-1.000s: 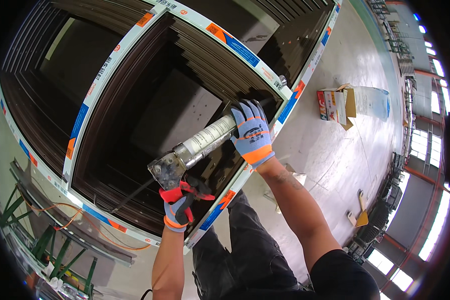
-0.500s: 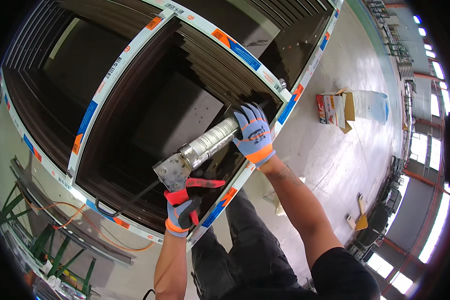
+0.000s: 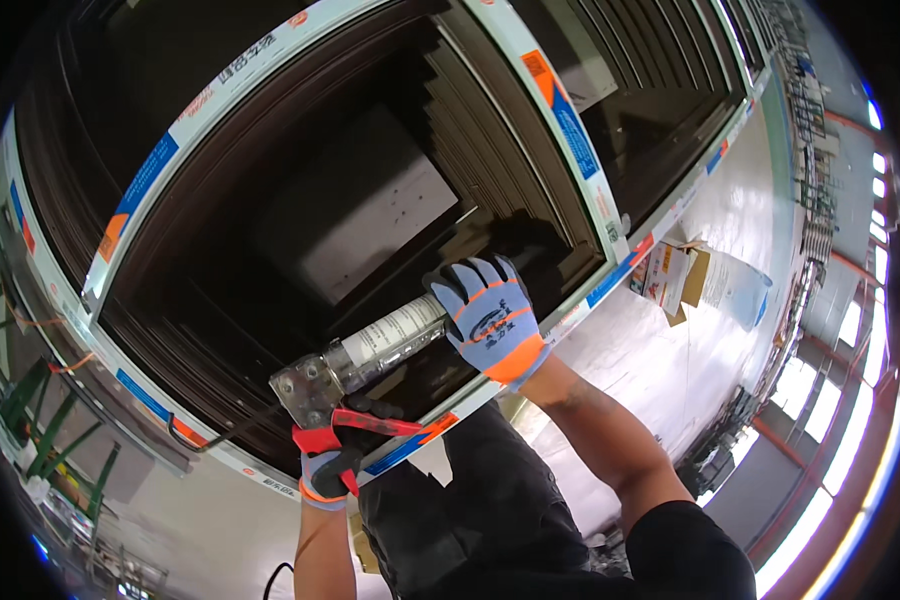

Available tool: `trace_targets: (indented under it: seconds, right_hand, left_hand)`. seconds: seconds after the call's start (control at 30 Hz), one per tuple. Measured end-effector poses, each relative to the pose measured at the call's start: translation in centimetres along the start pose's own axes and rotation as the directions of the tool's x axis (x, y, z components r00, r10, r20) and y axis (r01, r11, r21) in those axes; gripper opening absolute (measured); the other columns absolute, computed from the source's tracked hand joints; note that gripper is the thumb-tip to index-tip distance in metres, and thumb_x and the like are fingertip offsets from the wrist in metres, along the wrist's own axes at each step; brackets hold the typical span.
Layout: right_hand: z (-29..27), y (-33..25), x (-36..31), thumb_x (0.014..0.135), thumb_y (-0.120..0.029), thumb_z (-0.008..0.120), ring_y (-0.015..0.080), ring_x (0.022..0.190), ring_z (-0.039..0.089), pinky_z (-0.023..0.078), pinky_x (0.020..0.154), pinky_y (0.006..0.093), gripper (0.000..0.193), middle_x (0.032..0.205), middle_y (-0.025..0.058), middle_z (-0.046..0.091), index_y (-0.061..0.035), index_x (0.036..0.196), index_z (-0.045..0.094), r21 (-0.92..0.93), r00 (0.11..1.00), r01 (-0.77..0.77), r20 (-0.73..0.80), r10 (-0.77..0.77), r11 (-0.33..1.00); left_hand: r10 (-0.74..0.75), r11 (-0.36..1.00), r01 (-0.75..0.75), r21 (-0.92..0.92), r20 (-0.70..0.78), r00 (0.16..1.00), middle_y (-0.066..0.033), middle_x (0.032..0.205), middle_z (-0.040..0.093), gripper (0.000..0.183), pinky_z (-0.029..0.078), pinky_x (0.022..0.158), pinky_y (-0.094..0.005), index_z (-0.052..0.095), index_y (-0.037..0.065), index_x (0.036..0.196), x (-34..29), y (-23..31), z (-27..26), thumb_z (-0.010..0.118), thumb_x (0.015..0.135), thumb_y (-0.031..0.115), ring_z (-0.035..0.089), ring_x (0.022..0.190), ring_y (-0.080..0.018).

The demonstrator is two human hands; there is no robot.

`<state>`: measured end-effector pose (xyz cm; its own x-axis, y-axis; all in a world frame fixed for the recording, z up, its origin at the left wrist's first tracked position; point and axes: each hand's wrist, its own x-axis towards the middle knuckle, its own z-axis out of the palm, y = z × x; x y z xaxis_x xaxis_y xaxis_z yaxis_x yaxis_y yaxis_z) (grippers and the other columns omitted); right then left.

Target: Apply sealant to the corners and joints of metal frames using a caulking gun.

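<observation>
A caulking gun [image 3: 310, 388] with a metal body and red handle lies slantwise above the near edge of a dark window frame [image 3: 570, 185]. In it sits a pale printed sealant cartridge [image 3: 398, 332]. My left hand [image 3: 327, 472], gloved in grey and orange, is closed around the red handle at the gun's rear. My gloved right hand [image 3: 492, 318] wraps over the cartridge's front end, and its palm and the tip are hidden. Behind the gun, a bent black plunger rod [image 3: 232, 432] reaches left over the frame's edge.
Several dark frames are stacked, the top one edged with white, blue and orange protective tape [image 3: 150, 180]. An open cardboard box [image 3: 662, 275] and a clear plastic bag [image 3: 738, 292] sit on the floor at right. Green metal stands [image 3: 55, 425] and an orange cord [image 3: 70, 365] are at left.
My view has shifted, so the frames appear larger and tilted. Both hands and the caulking gun appear lower and farther left, with both hands keeping their hold.
</observation>
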<state>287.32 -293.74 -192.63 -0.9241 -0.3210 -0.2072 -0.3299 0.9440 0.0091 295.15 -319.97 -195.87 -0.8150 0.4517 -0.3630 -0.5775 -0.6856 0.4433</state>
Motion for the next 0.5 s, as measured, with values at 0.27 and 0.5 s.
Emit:
trace_targets:
  seconds: [0.27,0.5]
  right_hand:
    - [2.4,-0.8,3.2,0.071,-0.035,0.071,0.0340,0.120,0.045,0.033,0.104,0.0480,0.061,0.124,0.0147,0.052,-0.0118,0.126,0.055,-0.032,0.981,-0.098,0.162,0.102,0.995]
    - [4.2,-0.2,3.6,0.070,-0.032,0.070,0.0332,0.121,0.047,0.029,0.107,0.0510,0.062,0.126,0.0141,0.054,-0.0108,0.126,0.054,0.017,0.968,-0.235,0.091,0.233,0.972]
  left_hand:
    - [-0.123,0.987,0.105,-0.121,-0.152,0.981,-0.0202,0.099,0.062,0.056,0.050,0.090,-0.0526,0.053,-0.006,0.112,2.7,-0.5,-5.2,0.062,0.060,0.012,0.062,0.099,-0.0386]
    - [-0.178,0.979,0.161,-0.128,-0.132,0.975,-0.0233,0.103,0.062,0.061,0.050,0.091,-0.0540,0.053,-0.007,0.117,5.4,-0.6,-6.3,0.064,0.058,0.007,0.061,0.099,-0.0419]
